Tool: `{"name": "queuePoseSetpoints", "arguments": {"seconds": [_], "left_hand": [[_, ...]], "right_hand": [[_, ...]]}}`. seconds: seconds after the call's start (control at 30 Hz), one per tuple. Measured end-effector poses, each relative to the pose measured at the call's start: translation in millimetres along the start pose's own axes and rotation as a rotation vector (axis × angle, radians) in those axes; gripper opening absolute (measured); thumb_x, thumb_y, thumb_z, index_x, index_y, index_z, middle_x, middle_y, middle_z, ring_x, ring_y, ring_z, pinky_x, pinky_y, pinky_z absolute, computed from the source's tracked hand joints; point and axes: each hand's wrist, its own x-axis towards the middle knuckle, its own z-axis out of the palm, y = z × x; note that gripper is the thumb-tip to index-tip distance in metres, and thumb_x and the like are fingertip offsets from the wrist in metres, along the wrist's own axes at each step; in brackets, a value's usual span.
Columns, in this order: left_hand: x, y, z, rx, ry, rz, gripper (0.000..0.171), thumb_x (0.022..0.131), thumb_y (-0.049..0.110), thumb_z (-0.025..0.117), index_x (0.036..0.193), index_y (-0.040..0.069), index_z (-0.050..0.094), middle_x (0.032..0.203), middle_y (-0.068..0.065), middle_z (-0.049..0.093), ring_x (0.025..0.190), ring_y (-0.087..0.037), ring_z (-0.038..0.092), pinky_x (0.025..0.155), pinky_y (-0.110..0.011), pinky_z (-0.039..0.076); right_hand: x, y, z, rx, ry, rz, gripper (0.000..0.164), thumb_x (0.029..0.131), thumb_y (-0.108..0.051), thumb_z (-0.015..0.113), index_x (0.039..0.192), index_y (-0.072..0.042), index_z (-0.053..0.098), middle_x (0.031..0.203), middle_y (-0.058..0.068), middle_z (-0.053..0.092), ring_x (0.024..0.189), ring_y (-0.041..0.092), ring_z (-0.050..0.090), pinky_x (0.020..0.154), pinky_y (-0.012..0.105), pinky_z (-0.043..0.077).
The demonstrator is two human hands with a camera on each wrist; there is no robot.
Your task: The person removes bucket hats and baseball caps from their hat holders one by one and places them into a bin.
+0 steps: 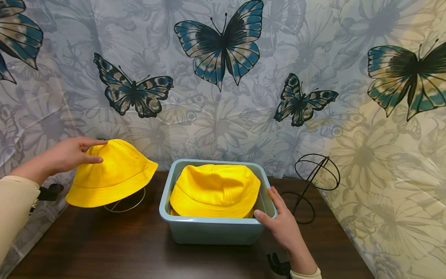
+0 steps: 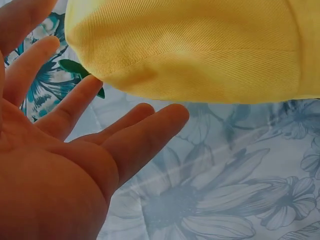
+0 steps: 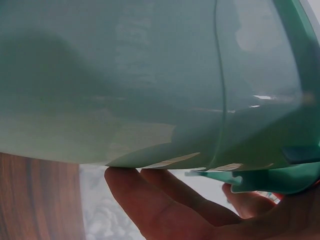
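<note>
A yellow bucket hat (image 1: 116, 170) with a green leaf-shaped tip (image 2: 75, 67) sits tilted on a wire hat stand (image 1: 127, 210) at the left; only part of the stand's ring shows below the brim. Beside its crown is my left hand (image 1: 73, 155), fingers spread, fingertips right at the fabric near the top. In the middle stands a blue-green plastic basin (image 1: 212, 231) holding another yellow bucket hat (image 1: 216, 190), whose crown is dented. My right hand (image 1: 282, 224) grips the basin's right front corner, thumb on the rim and fingers against the outer wall.
A bare black wire hat stand (image 1: 306, 192) stands right of the basin. Everything rests on a dark brown wooden table (image 1: 118, 248). Close behind the table hangs a butterfly-and-flower cloth (image 1: 223, 128), which continues along the right side.
</note>
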Motion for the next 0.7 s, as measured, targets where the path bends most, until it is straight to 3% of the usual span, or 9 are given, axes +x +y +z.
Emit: {"name": "queuePoseSetpoints", "arguments": {"seconds": [0.3, 0.7], "left_hand": [[14.7, 1.2, -5.3, 0.002, -0.036, -0.07, 0.082, 0.09, 0.045, 0.072, 0.149, -0.001, 0.039, 0.141, -0.046, 0.03, 0.123, -0.062, 0.032, 0.096, -0.071, 0.034], [28.3, 0.5, -6.7, -0.018, -0.061, -0.061, 0.08, 0.092, 0.045, 0.07, 0.15, 0.0, 0.038, 0.143, -0.044, 0.029, 0.124, -0.061, 0.032, 0.097, -0.07, 0.034]], "right_hand": [[0, 2, 1, 0.015, 0.002, 0.004, 0.084, 0.092, -0.045, 0.069, 0.159, -0.015, 0.027, 0.165, -0.001, 0.011, 0.148, 0.038, 0.011, 0.106, 0.071, 0.019], [0, 2, 0, 0.012, 0.008, 0.011, 0.085, 0.092, -0.046, 0.069, 0.159, -0.015, 0.028, 0.165, 0.0, 0.012, 0.148, 0.037, 0.011, 0.107, 0.071, 0.019]]}}
